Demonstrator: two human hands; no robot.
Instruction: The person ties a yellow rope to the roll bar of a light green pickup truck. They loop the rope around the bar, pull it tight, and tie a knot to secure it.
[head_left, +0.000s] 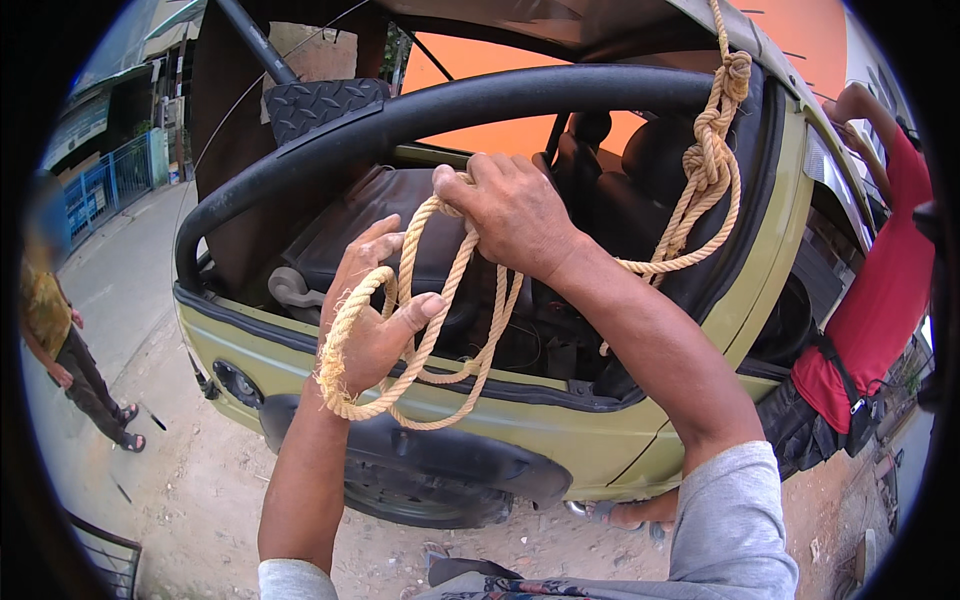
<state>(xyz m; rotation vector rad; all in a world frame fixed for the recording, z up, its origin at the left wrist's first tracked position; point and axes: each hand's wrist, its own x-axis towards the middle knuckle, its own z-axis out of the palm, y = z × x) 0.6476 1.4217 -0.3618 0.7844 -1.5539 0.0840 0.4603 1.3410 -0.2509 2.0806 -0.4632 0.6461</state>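
A pale yellow twisted rope [452, 285] hangs in several loose loops before me. My right hand [510, 210] is closed around the upper part of these loops. Beside it, lower and to the left, my left hand [368, 318] has its fingers stretched out and thumb apart, with a rope loop lying across it near the wrist. One part of that loop looks frayed. At the upper right, a knotted bundle of rope [707, 160] hangs from the vehicle's roof frame, and a length runs from it behind my right forearm.
The olive-green vehicle [440, 385] has a black padded bar [540, 92] over its open side, seats [665, 160] within and a wheel [430, 500] below. A person in a red shirt [885, 300] is at the right. Another person [60, 325] stands on the far-left street.
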